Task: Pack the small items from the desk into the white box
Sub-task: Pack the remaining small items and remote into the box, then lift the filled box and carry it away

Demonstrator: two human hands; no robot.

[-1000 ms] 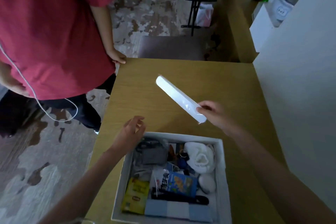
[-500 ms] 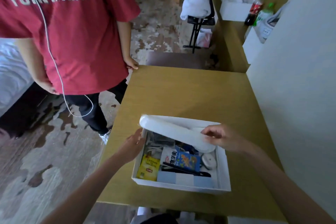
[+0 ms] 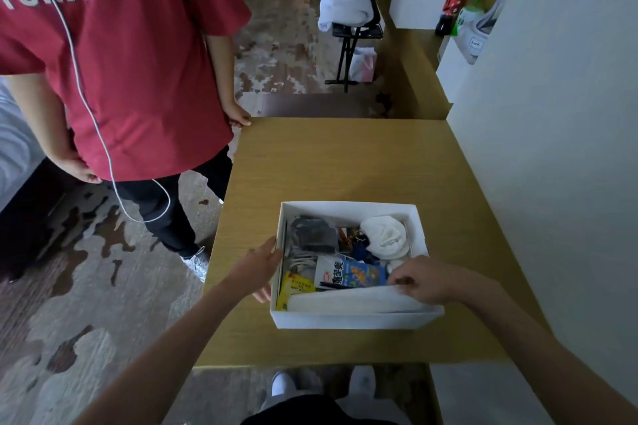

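Box (image 3: 348, 209) sits on the desk (image 3: 345, 162) close in front of you. The white strip (image 3: 345, 302) is already inside it, long axis left to right. It lies along the near wall and spans almost the full width. Its far edge seems to overlap the yellow packet (image 3: 293, 286) and blue packet (image 3: 359, 274), so likely not flat on the box floor. Cannot tell whether its left end touches the left wall. Your right hand (image 3: 428, 278) is at the strip's right end, fingers curled, pinching the strip's upper edge, and the whole length runs leftward from that grip. Your left hand (image 3: 257, 269) is outside the box, fingers straight and flat against the left wall, holding nothing. It is the hand nearer the strip's free left end. Judgement: placing is all but done, and what remains is letting go. Resting on the packets, the strip may slide or tip when released, so lower the right end before you let go. The left hand could reach over the wall to press the left end down. Cloth ball (image 3: 386, 235) and dark pouch (image 3: 312, 235) lie in the far half, apart from the strip.
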